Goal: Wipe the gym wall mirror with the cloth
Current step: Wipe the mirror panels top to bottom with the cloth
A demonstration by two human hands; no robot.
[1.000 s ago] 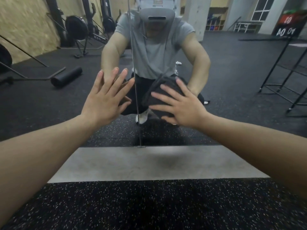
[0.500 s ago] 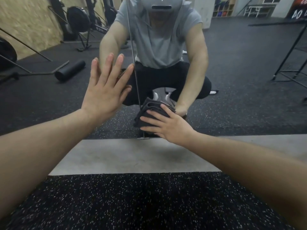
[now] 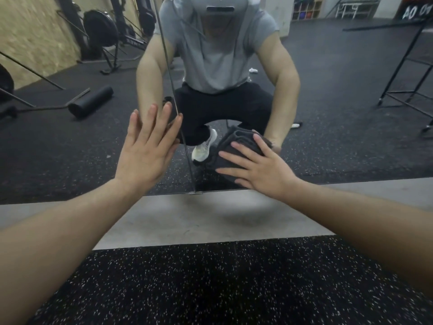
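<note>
The right hand [image 3: 262, 170] lies flat with fingers spread and straight, pressing the dark cloth [image 3: 234, 148] against the mirror [image 3: 339, 109] low down, just above its bottom edge and just to the right of the vertical seam [image 3: 174, 97] between two panes. The left hand [image 3: 146, 148] is open too, palm and straight fingers braced on the glass just left of that seam, holding nothing.

To do this stroke well, I judge the palm should keep even pressure across the whole folded pad, with overlapping passes carried right down to the lower edge and up to the seam, where grime tends to gather. The bracing hand will likely leave prints, so that patch wants a pass afterwards; whether the glass there is already smudged is hard to tell through the blur.

Counted: one cloth, two hands on the glass, two mirror panes in view, one seam, and one foam roller [image 3: 91, 102] seen in reflection on the gym floor
</note>
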